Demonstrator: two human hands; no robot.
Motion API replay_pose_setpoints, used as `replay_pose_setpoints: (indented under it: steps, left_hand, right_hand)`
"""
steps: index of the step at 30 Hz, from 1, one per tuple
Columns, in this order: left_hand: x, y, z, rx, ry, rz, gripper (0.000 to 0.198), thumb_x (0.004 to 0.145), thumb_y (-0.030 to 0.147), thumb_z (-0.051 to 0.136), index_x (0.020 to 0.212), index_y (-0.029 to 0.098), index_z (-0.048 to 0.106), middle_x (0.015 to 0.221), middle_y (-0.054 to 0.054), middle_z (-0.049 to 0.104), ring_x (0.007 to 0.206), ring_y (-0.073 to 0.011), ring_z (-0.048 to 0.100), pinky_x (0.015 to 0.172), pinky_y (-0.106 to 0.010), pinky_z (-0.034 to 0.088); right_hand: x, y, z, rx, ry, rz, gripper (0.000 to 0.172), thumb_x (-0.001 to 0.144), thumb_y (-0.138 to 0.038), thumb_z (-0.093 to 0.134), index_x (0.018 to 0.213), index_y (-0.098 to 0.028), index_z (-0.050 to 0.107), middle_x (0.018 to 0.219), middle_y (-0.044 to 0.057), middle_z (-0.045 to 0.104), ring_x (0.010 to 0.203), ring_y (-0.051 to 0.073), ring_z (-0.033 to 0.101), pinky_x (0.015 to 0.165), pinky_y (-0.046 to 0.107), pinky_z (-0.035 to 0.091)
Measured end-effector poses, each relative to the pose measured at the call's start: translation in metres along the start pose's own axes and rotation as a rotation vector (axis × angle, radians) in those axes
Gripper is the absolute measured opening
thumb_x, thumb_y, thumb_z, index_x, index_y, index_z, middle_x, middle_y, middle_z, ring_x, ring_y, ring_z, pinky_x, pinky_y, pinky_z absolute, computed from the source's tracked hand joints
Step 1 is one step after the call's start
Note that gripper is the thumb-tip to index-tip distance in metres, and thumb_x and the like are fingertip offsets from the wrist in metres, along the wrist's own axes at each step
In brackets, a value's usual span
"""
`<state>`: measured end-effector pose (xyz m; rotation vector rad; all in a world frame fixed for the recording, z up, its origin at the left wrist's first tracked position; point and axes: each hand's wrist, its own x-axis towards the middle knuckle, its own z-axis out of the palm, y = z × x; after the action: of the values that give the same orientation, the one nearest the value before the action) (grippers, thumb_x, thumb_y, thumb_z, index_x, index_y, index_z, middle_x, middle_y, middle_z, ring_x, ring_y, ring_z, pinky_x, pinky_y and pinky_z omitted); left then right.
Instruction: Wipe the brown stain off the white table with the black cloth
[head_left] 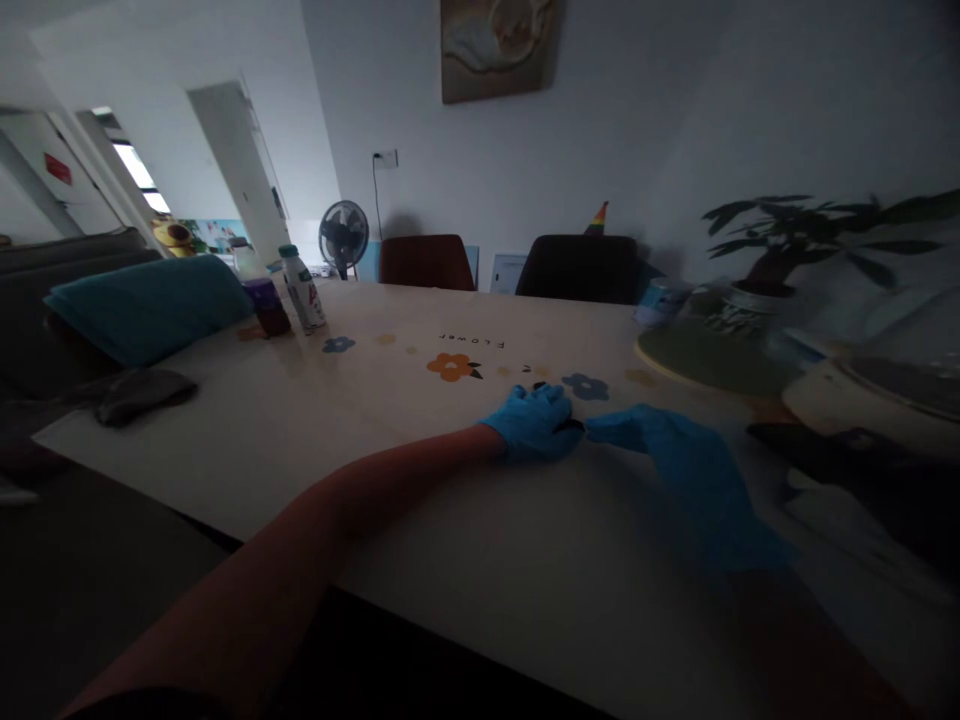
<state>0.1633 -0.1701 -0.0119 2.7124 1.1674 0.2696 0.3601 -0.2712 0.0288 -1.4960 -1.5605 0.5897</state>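
Note:
Both of my hands wear blue gloves over the white flower-print table. My left hand (529,424) rests palm down near the middle of the tabletop, its fingers bent over a small dark thing (571,426). Bits of that dark thing show at its thumb side and beyond its fingertips; the rest is hidden under the glove, and its kind cannot be made out. My right hand (679,455) comes in from the right with fingers pinched together. Its fingertips meet the exposed end of the dark thing, just beside my left hand.
On the right stand a green round mat (697,355), a potted plant (765,270) and a pale pot-like appliance (862,400). A white bottle (301,290) and a purple-labelled bottle (266,305) stand far left, near a dark cloth (146,395). Two chairs are behind the table.

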Motion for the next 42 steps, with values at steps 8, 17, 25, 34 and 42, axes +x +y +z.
replay_pose_setpoints:
  steps: [8,17,25,34,42]
  left_hand:
    - [0.0,-0.004,0.001,-0.004,0.007,0.006,0.031,0.12,0.045,0.049,0.129,0.021,0.067,0.156,-0.016,0.065,0.141,-0.0349,0.065,0.126,-0.053,0.046]
    - [0.01,-0.033,0.0,-0.027,0.055,-0.104,0.033,0.121,0.045,0.049,0.132,0.021,0.07,0.165,-0.017,0.064,0.15,-0.0364,0.064,0.134,-0.057,0.045]
    - [0.009,-0.04,-0.001,-0.055,0.07,-0.133,0.037,0.12,0.047,0.049,0.139,0.023,0.07,0.173,-0.018,0.06,0.161,-0.0394,0.057,0.143,-0.064,0.035]
    - [0.0,-0.034,0.0,-0.058,0.06,-0.096,0.037,0.12,0.046,0.048,0.137,0.02,0.068,0.169,-0.022,0.061,0.16,-0.04,0.057,0.138,-0.064,0.039]
    - [-0.01,-0.022,-0.002,-0.039,0.025,-0.052,0.033,0.12,0.046,0.049,0.133,0.022,0.067,0.166,-0.021,0.063,0.165,-0.0408,0.052,0.139,-0.068,0.037]
  right_hand:
    - [0.003,0.007,0.001,0.039,0.01,0.071,0.047,0.11,-0.048,0.048,0.094,-0.03,0.089,0.117,0.01,0.093,0.12,0.035,0.089,0.129,0.061,0.062]
    - [0.007,0.011,-0.001,0.006,-0.05,-0.008,0.042,0.105,-0.039,0.052,0.095,-0.029,0.092,0.119,0.008,0.094,0.121,0.032,0.089,0.132,0.058,0.061]
    - [0.009,0.02,-0.002,-0.117,-0.05,-0.111,0.041,0.098,-0.042,0.052,0.1,-0.027,0.091,0.12,0.01,0.093,0.122,0.036,0.088,0.134,0.065,0.056]
    - [0.007,0.012,0.0,-0.057,-0.052,0.002,0.043,0.102,-0.043,0.049,0.097,-0.031,0.09,0.123,0.008,0.093,0.123,0.033,0.088,0.129,0.059,0.062]
    - [0.007,0.022,-0.002,-0.262,-0.058,-0.221,0.042,0.091,-0.046,0.057,0.108,-0.027,0.09,0.127,0.013,0.092,0.124,0.042,0.087,0.126,0.071,0.062]
